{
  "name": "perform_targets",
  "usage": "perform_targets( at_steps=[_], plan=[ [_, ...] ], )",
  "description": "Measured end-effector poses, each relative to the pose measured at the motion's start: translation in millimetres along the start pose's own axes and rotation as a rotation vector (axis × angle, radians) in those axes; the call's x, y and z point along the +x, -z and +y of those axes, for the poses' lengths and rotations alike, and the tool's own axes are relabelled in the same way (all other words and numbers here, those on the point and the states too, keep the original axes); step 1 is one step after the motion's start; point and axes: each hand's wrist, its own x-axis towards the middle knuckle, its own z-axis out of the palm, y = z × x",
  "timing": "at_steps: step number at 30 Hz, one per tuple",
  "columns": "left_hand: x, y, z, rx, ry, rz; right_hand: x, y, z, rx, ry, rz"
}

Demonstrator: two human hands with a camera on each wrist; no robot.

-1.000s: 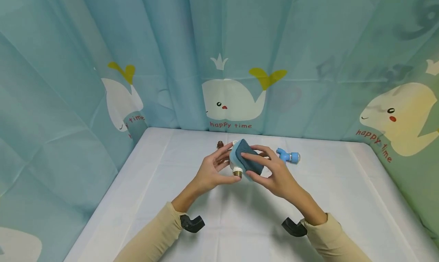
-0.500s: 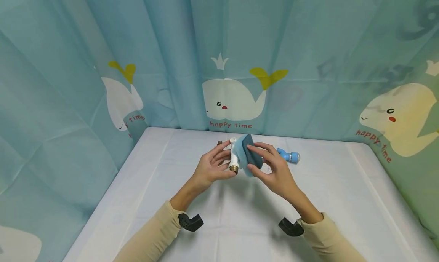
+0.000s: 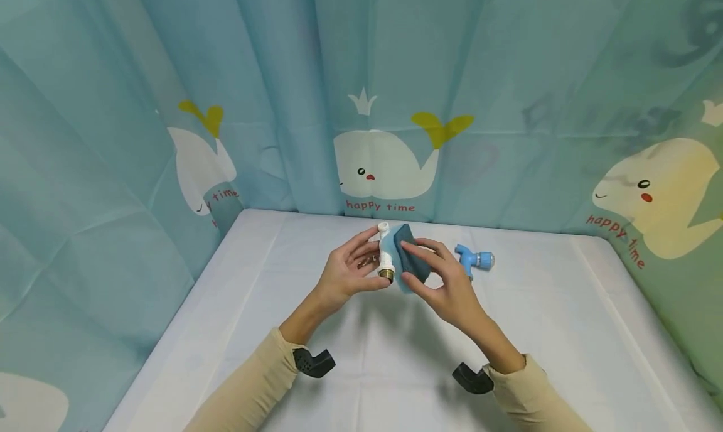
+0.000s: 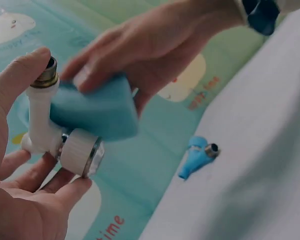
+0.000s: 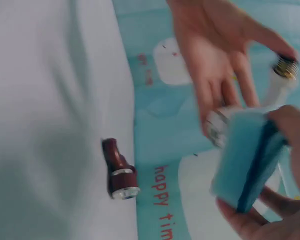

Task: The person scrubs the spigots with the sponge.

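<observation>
My left hand (image 3: 343, 274) holds a white angle valve (image 3: 386, 256) above the table, its thumb on the brass threaded end and its fingers about the other side. In the left wrist view the valve's round knob (image 4: 80, 152) points down and right. My right hand (image 3: 452, 287) pinches a two-layer sponge (image 3: 415, 256), light blue on one side and dark blue on the other. The light side lies against the valve's right side, hiding part of it. The sponge (image 4: 105, 110) and right-hand fingers are blurred in the left wrist view.
A blue angle valve (image 3: 474, 258) lies on the white table (image 3: 536, 306) right of my right hand. A dark red-brown one (image 5: 121, 172) shows on the table in the right wrist view. A whale-print curtain (image 3: 384, 74) stands behind and beside the table.
The sponge has shifted from across the valve's front to its right side, uncovering more of the white body. My left hand keeps holding the valve, which has turned slightly.
</observation>
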Motion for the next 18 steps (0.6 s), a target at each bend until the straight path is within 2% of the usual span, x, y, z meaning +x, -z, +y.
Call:
perform_targets(
  at_steps=[3,11,16,18],
  plan=[
    [-0.2,1.8,2.0,0.097,0.008,-0.008,1.3,2.0,1.5,-0.047,0.035,0.012],
    [0.9,8.7,1.9,0.498,0.046,-0.021,12.5,17.9,0.5,-0.238,0.219,-0.096],
    [1.3,7.5,3.7,0.635,0.065,-0.034,23.4,26.7,-7.3,-0.376,0.322,-0.243],
    [1.4,5.8,5.2,0.682,0.093,-0.038,27.2,28.1,-8.9,-0.456,0.338,-0.274]
  ],
)
